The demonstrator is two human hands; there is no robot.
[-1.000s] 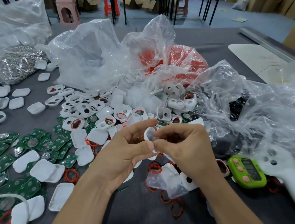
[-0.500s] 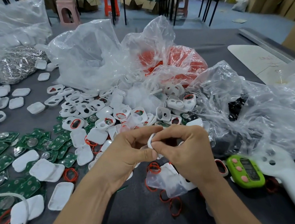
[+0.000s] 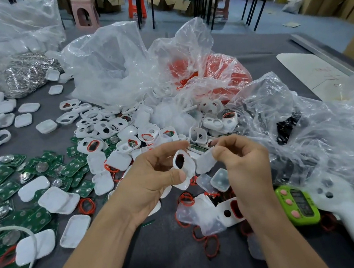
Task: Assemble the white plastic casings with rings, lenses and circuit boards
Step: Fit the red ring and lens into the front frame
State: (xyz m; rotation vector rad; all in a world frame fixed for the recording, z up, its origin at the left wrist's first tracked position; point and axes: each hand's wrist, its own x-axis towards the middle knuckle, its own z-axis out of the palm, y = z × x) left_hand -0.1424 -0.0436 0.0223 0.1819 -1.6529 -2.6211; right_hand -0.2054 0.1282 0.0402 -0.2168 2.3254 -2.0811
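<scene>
My left hand (image 3: 155, 180) grips a white plastic casing (image 3: 184, 166) with a dark oval opening, held upright above the table. Just to its right, my right hand (image 3: 241, 161) pinches a translucent lens (image 3: 205, 162) that touches the casing's edge. More translucent lenses (image 3: 220, 179) lie below the hands, among red rings (image 3: 185, 199). Green circuit boards (image 3: 35, 216) cover the table at the left. Loose white casings (image 3: 107, 128) are heaped behind the hands.
Clear plastic bags (image 3: 115, 68) of parts crowd the back, one holding red rings (image 3: 226, 71). Another bag (image 3: 326, 138) spreads at the right. A green timer (image 3: 299, 204) and a white controller (image 3: 353, 219) lie at the right front. White lids (image 3: 58, 200) lie at the left.
My hands have drawn slightly apart. The casing has turned so its dark opening faces me, and the lens now shows in my right fingers beside it.
</scene>
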